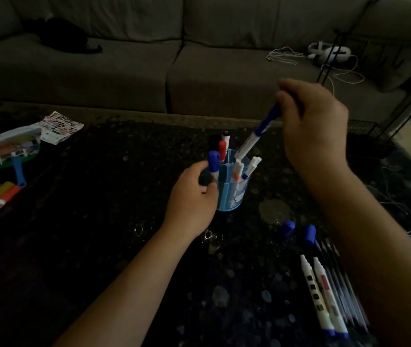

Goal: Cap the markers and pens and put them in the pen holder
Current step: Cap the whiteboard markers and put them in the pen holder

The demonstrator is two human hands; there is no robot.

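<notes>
- loose markers (324, 296) and two caps (287, 227) lie beside right forearm (374, 234); a sweep could scatter them.
- left hand (192, 196) curls round holder (234, 199); loose hold risks tipping.
- right hand (314, 126) pinches blue marker (254, 136), lower end at holder rim; could snag on divider (226, 169).

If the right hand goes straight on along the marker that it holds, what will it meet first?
The right hand pinches a blue-capped marker slanting down-left; its lower end is already at the rim of the pen holder. Going on, it would probably enter a rear compartment, though depth is unclear.
</notes>
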